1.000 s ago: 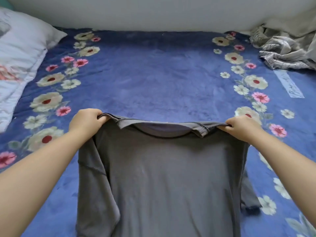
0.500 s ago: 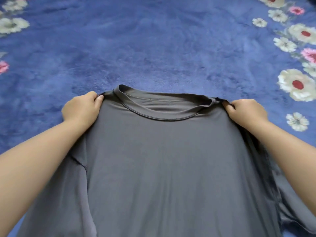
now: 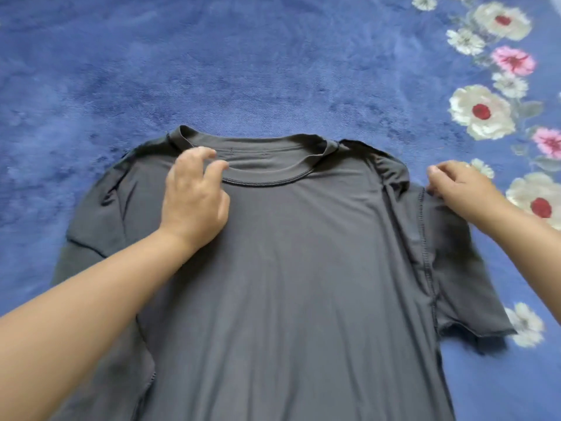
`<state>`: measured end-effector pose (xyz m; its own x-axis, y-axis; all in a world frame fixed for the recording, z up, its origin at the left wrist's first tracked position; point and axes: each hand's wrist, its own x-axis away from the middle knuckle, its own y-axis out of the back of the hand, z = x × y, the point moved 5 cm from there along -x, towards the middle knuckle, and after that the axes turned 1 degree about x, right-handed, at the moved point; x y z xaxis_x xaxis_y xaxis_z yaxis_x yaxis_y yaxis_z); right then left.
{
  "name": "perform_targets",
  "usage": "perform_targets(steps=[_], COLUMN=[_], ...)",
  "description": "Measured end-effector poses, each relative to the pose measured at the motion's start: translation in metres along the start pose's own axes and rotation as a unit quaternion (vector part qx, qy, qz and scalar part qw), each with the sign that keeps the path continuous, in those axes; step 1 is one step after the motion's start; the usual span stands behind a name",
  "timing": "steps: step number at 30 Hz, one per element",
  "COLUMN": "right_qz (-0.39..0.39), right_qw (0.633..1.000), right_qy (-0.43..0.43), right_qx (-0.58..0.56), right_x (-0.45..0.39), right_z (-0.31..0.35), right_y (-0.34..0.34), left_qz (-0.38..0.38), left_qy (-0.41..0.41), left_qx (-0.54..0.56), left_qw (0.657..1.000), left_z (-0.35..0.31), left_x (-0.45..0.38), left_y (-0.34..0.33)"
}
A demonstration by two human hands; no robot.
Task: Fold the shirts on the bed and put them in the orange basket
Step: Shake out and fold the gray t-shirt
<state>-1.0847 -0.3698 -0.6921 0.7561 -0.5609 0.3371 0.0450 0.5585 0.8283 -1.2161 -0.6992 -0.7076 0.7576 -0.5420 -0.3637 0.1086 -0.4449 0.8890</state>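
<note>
I'm seeing from one head camera, looking steeply down, close over the grey T-shirt (image 3: 288,268) on the bed (image 3: 212,71).

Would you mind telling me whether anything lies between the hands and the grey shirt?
Nothing visible does. The left hand rests directly on the shirt beside the collar, and the right hand touches the edge of its sleeve. Only the blue blanket surrounds it.

Both forearms and hands (image 3: 194,192) are bare, with no sleeves in view
</note>
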Motion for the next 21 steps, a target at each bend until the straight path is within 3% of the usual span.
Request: perform_targets(steps=[3,5,8,10,13,15,17,19,21], right_qz=[0.089,0.095,0.107,0.116,0.017,-0.04,-0.06,-0.099,-0.172], right_qw=[0.994,0.992,0.99,0.991,0.972,0.952,0.972,0.992,0.983], right_qy=[-0.061,-0.066,-0.067,-0.058,-0.013,-0.01,-0.01,-0.008,-0.017], right_qx=[0.027,0.043,0.063,-0.016,-0.234,-0.304,-0.226,-0.073,-0.058], right_x=[0.027,0.033,0.031,0.031,0.03,0.027,0.023,0.018,0.018], right_z=[-0.035,-0.051,-0.061,-0.065,-0.071,-0.082,-0.086,-0.091,-0.097], right_y=[0.0,0.004,0.009,0.01,0.027,0.042,0.05,0.061,0.071], left_qz=[0.128,0.207,0.237,0.251,0.28,0.3,0.322,0.311,0.28], left_qy=[-0.112,-0.141,-0.162,-0.125,-0.032,0.0,0.003,0.007,0.01], left_qx=[0.089,0.101,0.079,0.032,-0.036,-0.064,-0.098,-0.105,-0.103], left_qw=[0.981,0.963,0.955,0.959,0.959,0.952,0.942,0.945,0.954], left_z=[-0.064,-0.095,-0.12,-0.125,-0.123,-0.117,-0.114,-0.117,-0.126], left_x=[0.003,0.0,-0.019,-0.037,-0.062,-0.071,-0.073,-0.074,-0.07], left_y=[-0.021,-0.038,-0.052,-0.062,-0.071,-0.08,-0.084,-0.081,-0.076])
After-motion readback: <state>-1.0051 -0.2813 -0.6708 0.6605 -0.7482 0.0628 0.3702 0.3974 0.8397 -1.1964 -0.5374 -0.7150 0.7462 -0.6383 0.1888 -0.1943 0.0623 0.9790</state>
